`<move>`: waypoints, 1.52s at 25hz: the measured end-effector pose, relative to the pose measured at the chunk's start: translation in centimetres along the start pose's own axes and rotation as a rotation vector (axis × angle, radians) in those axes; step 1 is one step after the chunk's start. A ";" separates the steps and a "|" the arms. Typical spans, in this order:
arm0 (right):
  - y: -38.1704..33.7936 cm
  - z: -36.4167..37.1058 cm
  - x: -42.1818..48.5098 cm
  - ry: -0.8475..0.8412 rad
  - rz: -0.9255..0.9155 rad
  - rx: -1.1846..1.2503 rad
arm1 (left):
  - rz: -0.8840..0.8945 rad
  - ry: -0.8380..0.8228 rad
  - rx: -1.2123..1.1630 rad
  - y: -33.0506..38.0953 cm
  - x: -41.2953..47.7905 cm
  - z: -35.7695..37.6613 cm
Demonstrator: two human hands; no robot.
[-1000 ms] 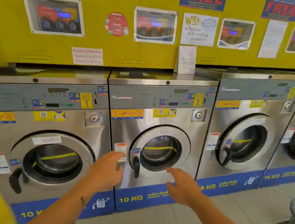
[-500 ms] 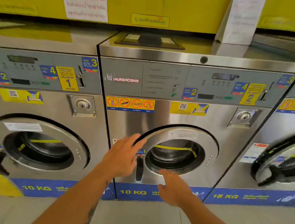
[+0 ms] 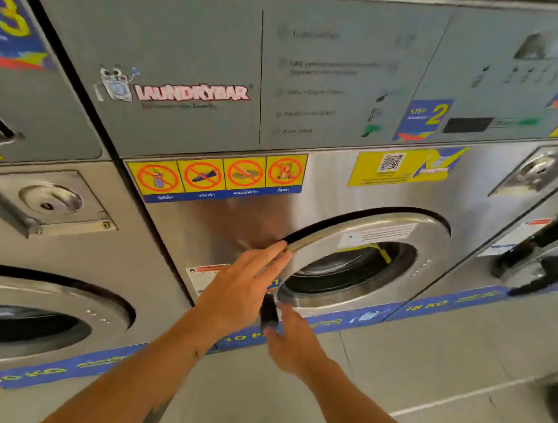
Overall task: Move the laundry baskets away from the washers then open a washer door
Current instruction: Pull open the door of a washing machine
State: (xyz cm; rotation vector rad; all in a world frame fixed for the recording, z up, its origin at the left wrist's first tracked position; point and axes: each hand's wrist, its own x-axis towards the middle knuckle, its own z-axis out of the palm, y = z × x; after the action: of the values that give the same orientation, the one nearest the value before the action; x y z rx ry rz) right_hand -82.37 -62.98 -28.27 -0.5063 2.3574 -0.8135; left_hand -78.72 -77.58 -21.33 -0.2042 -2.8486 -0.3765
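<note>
The middle steel washer (image 3: 242, 228) fills the view, with its round glass-windowed door (image 3: 363, 239) low on its front. A black door handle (image 3: 268, 306) hangs at the door's left edge. My left hand (image 3: 242, 289) lies flat and open, its straight fingertips touching the door's upper-left rim. My right hand (image 3: 289, 342) comes up from below, with thumb and fingers curled round the lower part of the black handle. Blur hides the exact grip. No laundry basket is in view.
A second washer (image 3: 25, 317) stands at the left and a larger one (image 3: 536, 264) at the right, its door and black handle sticking out. Grey floor tiles (image 3: 425, 376) run along the front. The control panel (image 3: 316, 79) sits above the door.
The view has moved in close and low on the middle washer. My left hand reached to the door rim, and my right hand rose to take hold of the black handle.
</note>
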 end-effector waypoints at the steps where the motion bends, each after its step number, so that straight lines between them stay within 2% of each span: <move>1: -0.3 0.9 0.6 0.024 0.020 0.068 | 0.029 0.021 -0.010 -0.6 0.1 0.6; 4: -0.8 2.8 1.4 0.108 0.074 0.186 | 0.097 0.053 -0.004 -1.7 0.0 1.5; 7: -0.6 3.2 1.7 0.112 0.073 0.196 | 0.128 0.090 0.016 -2.3 0.2 1.9; 14: 1.1 2.9 -1.0 0.088 0.044 0.050 | 0.172 0.038 0.084 -0.9 -1.0 0.8; 18: 4.8 2.1 -5.8 0.066 -0.024 -0.060 | 0.371 0.050 0.251 1.7 -2.2 0.0; 20: 7.4 1.3 -8.5 0.047 -0.052 -0.091 | 0.483 0.044 0.315 3.6 -2.6 -0.2; 23: 12.0 -1.1 -12.9 0.021 -0.084 -0.118 | 0.571 -0.054 0.413 8.5 -3.3 0.1; 25: 15.2 -3.4 -15.8 -0.002 -0.103 -0.132 | 0.582 -0.084 0.448 12.6 -3.7 0.6; 30: 23.8 -10.3 -22.6 -0.027 -0.084 -0.130 | 0.560 -0.028 0.403 25.0 -2.4 3.1; 34: 27.0 -16.1 -26.5 0.190 -0.059 0.109 | 0.496 -0.122 0.446 33.7 1.4 4.5; 38: 28.7 -19.5 -29.0 0.440 -0.062 0.229 | 0.489 -0.201 0.469 38.4 6.2 5.4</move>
State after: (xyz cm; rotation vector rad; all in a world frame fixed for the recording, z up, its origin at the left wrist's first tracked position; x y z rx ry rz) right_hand -77.40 -18.36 -22.85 -0.3292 2.5995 -1.3168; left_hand -79.31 -38.72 -15.66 -0.8518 -2.8405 0.4258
